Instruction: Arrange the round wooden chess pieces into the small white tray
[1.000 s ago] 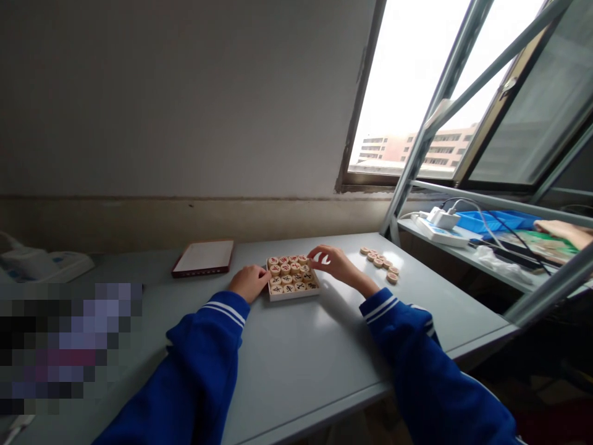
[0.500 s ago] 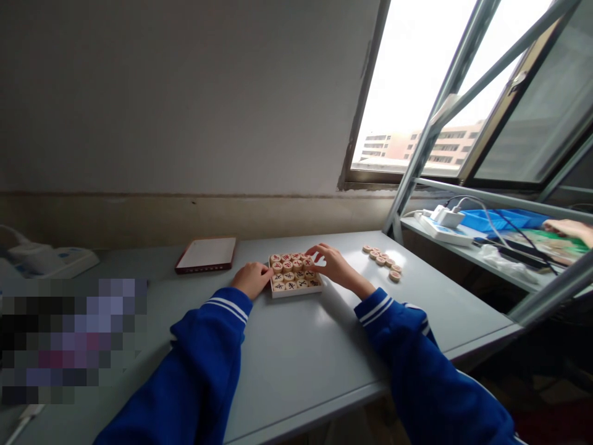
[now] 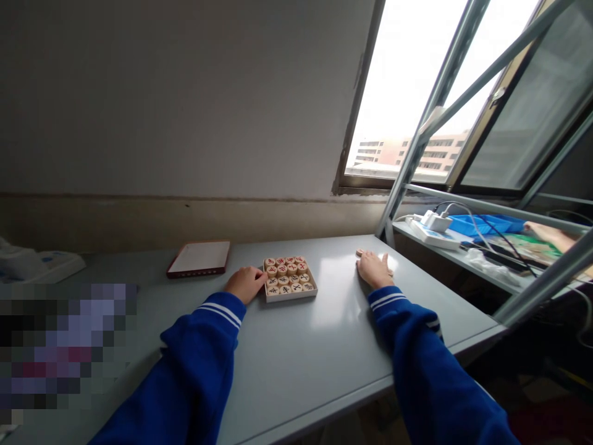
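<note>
A small shallow box holds rows of round wooden chess pieces marked in red and black. It sits on the grey table. My left hand is curled against the box's left edge, fingertips touching it. My right hand lies palm down, fingers stretched forward, over a row of loose pieces to the right of the box. Most of those pieces are hidden under it. Both arms wear blue sleeves with white stripes.
The box's flat lid lies at the back left. A white device sits at the far left. Right of the table, a metal frame fronts a shelf with a power strip, cables and another person's hand.
My right hand left the box's far right corner and moved right, onto the loose pieces. My left hand stayed at the box. The view shifted slightly.
</note>
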Motion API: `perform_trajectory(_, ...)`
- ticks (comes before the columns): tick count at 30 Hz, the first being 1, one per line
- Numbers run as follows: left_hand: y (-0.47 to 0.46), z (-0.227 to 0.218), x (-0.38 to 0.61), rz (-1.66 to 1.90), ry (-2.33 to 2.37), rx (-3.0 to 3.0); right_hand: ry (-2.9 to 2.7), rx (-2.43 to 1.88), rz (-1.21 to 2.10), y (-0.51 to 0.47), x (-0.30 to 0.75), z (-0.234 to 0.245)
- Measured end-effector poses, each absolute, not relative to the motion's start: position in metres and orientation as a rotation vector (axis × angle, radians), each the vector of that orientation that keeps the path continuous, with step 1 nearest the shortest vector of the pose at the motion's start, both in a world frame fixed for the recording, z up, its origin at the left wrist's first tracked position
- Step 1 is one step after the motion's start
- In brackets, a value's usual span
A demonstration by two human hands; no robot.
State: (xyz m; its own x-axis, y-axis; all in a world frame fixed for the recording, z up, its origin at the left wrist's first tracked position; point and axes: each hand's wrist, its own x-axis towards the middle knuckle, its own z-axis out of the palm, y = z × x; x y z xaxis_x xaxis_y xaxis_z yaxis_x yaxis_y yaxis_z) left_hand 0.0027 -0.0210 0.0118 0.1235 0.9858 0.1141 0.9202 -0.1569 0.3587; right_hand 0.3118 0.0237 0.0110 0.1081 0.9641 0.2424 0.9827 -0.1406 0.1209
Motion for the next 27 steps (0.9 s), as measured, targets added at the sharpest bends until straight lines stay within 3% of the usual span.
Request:
perform_trajectory(15,-0.022,0.013,0.003,0.48,1.897,2.194,-2.38,-1.827,-0.285,-0.011,0.259,0.015)
perform_trajectory(27,-0.018,0.012,-0.003,0.544,1.762,2.206,-2.1,-1.74,-0.18,0.001,0.27,0.025)
